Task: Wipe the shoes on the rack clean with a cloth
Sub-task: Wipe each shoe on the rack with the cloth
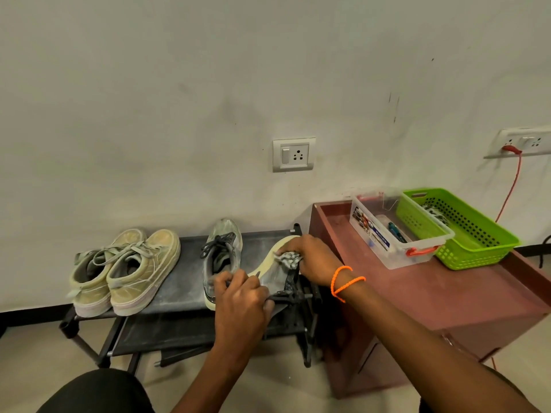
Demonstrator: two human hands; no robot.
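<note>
A grey running shoe (272, 275) with a pale sole is tipped on its side at the right end of the black shoe rack (185, 278). My left hand (241, 305) grips its heel end. My right hand (310, 259), with an orange cord at the wrist, presses a crumpled checked cloth (287, 259) against the shoe near the sole. Its grey partner (222, 257) with black laces stands upright just to the left. A pair of dusty beige sneakers (125, 272) sits at the rack's left end.
A maroon cabinet (417, 293) stands right of the rack, carrying a clear plastic box (393, 234) and a green basket (459, 231). A wall socket (293, 155) is above the rack. A red cable (511, 192) hangs at the far right. The rack has a lower shelf.
</note>
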